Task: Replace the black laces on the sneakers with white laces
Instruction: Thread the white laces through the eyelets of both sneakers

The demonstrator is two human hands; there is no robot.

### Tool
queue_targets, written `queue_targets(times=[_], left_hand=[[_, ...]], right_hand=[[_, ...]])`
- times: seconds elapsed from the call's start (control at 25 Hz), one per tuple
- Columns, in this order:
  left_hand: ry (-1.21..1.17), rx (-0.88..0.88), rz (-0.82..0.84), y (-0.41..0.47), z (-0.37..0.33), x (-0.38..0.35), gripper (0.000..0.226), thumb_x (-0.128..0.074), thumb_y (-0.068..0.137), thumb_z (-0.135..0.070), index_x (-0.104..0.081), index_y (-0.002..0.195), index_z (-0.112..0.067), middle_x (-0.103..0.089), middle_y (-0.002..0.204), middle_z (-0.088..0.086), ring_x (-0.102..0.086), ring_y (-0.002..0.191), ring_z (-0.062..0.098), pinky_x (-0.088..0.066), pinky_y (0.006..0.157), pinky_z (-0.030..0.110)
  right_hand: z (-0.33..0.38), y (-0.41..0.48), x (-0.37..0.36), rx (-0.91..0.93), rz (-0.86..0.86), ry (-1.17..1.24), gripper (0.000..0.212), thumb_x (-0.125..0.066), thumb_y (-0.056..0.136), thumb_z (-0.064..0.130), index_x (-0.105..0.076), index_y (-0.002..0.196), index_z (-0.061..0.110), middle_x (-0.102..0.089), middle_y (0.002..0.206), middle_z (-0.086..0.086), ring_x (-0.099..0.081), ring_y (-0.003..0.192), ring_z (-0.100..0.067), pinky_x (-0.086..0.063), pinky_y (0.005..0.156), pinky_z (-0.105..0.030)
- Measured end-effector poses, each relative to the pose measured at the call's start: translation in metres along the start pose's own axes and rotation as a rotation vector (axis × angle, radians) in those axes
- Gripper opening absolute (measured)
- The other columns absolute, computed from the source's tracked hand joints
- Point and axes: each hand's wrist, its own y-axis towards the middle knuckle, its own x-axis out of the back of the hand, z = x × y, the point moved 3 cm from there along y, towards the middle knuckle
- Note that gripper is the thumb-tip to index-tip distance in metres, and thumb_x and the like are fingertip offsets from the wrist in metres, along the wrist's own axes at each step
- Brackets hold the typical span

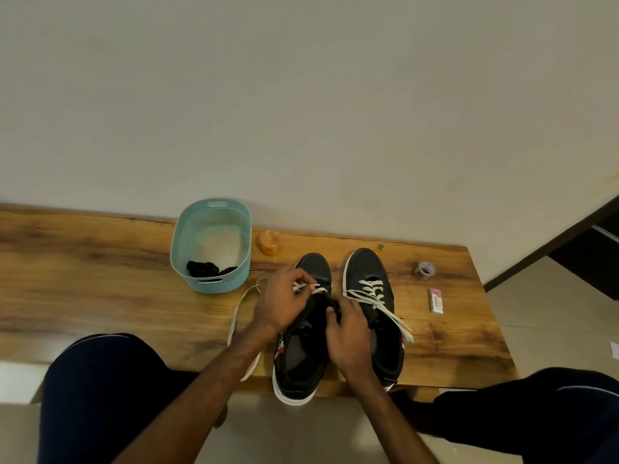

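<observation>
Left hand (283, 301) pinches white lace (237, 311) | right hand (348, 333) grips sneaker (301, 363) | basket (217, 285) near

The left hand (281, 303) and right hand (348, 333) cover most of the left sneaker's (301, 363) eyelets — how far its white lace (234, 314) is threaded cannot be told. The green-topped thing (380, 246) at the table's (100, 262) far edge is too small to name.

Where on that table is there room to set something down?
The widest bare stretch of table lies left of the basket. A smaller patch sits at the near right corner, right of the right sneaker, nearer than the eraser. The middle is crowded: left hand and right hand work on the left sneaker, a white lace looping beside it.
</observation>
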Motion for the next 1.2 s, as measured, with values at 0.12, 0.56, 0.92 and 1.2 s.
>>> queue_targets(times=[0.12, 0.56, 0.92, 1.2], left_hand=[[0.087, -0.003, 0.087, -0.002, -0.002, -0.011, 0.011, -0.073, 0.084, -0.016, -0.075, 0.094, -0.020, -0.066, 0.096, -0.006, -0.060, 0.090, 0.006, -0.049, 0.082, 0.023], [0.104, 0.081, 0.103, -0.005, 0.000, -0.017, 0.012, -0.073, 0.085, -0.024, -0.075, 0.097, -0.027, -0.068, 0.099, -0.014, -0.058, 0.088, -0.003, -0.036, 0.071, 0.004], [0.072, 0.120, 0.102, -0.006, -0.002, -0.019, 0.011, -0.074, 0.085, -0.025, -0.075, 0.096, -0.027, -0.071, 0.098, -0.015, -0.060, 0.087, -0.005, -0.036, 0.069, 0.003], [0.021, 0.135, 0.057, -0.007, 0.006, -0.020, 0.025, -0.074, 0.080, -0.015, -0.063, 0.094, -0.033, -0.067, 0.083, -0.017, -0.063, 0.079, -0.002, -0.054, 0.068, 0.026]], right_hand=[[-0.004, 0.005, 0.006, -0.075, 0.001, 0.119, 0.025, -0.050, 0.099, 0.016, -0.067, 0.117, 0.020, -0.066, 0.112, 0.004, -0.058, 0.103, -0.010, -0.043, 0.086, -0.026], [-0.002, 0.008, 0.007, -0.054, 0.032, 0.076, 0.027, -0.050, 0.098, 0.014, -0.068, 0.118, 0.019, -0.067, 0.110, 0.005, -0.055, 0.095, -0.005, -0.040, 0.078, -0.021], [0.000, 0.009, 0.003, -0.023, 0.056, -0.005, 0.024, -0.050, 0.100, 0.022, -0.066, 0.117, 0.018, -0.061, 0.109, 0.005, -0.057, 0.099, -0.011, -0.046, 0.085, -0.030], [-0.001, 0.027, -0.006, -0.211, -0.022, 0.243, 0.013, -0.061, 0.097, 0.029, -0.069, 0.094, 0.019, -0.068, 0.087, 0.005, -0.063, 0.086, -0.014, -0.047, 0.075, -0.028]])
